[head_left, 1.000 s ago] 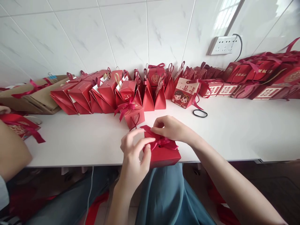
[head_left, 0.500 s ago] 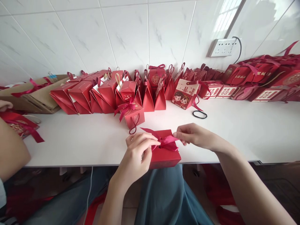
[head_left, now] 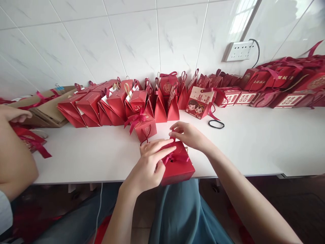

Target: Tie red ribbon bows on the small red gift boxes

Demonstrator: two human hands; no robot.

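A red gift box (head_left: 181, 172) sits at the table's front edge with a crimson ribbon (head_left: 179, 158) tied across its top. My left hand (head_left: 149, 162) rests over the box's left side, fingers stretched out across the lid and thumb apart. Just beyond the box's far edge, my right hand (head_left: 189, 135) pinches a tail of the ribbon and holds it up. Part of the knot and the box's left side are hidden by my left hand. Behind the box stands a smaller red box (head_left: 146, 129) with a bow and a cord handle.
Rows of red gift boxes (head_left: 86, 105) line the tiled wall, with more piled at right (head_left: 286, 78). A cartoon-printed box (head_left: 199, 101) and a black elastic loop (head_left: 216, 124) lie nearer. At left are a co-worker's arm (head_left: 17, 152), brown paper bags (head_left: 49, 110) and another ribboned box (head_left: 31, 139).
My right hand has moved left and away from me, from the ribbon's right loop to a tail at the far side. My left fingers have straightened out from their pinch near the knot.
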